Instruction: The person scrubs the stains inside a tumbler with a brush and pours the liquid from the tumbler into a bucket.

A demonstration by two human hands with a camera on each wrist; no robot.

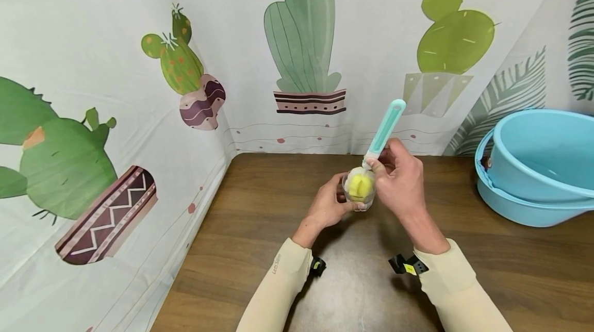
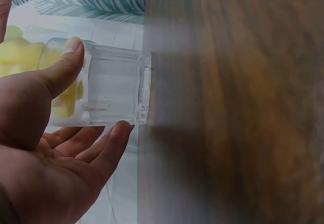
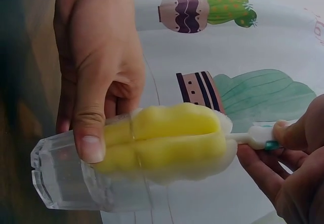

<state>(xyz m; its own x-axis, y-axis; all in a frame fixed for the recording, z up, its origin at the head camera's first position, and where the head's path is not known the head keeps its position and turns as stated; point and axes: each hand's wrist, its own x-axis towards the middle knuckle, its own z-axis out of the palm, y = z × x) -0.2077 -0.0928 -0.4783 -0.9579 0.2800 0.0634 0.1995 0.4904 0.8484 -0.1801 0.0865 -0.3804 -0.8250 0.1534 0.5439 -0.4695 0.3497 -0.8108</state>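
A clear glass stands upright in my left hand, which grips its side with the thumb across the front. Its thick base is right at the tabletop in the left wrist view. With my right hand I pinch a sponge bottle brush by the lower end of its teal and white handle, above the glass. The brush's yellow and white sponge head is partway inside the glass, its upper part sticking out past the rim. Below the sponge, the bottom of the glass is see-through.
On the right of the brown wooden table stands a light blue bucket with a matching blue basin beneath it. White cloth printed with cacti hangs behind the table and along its left side.
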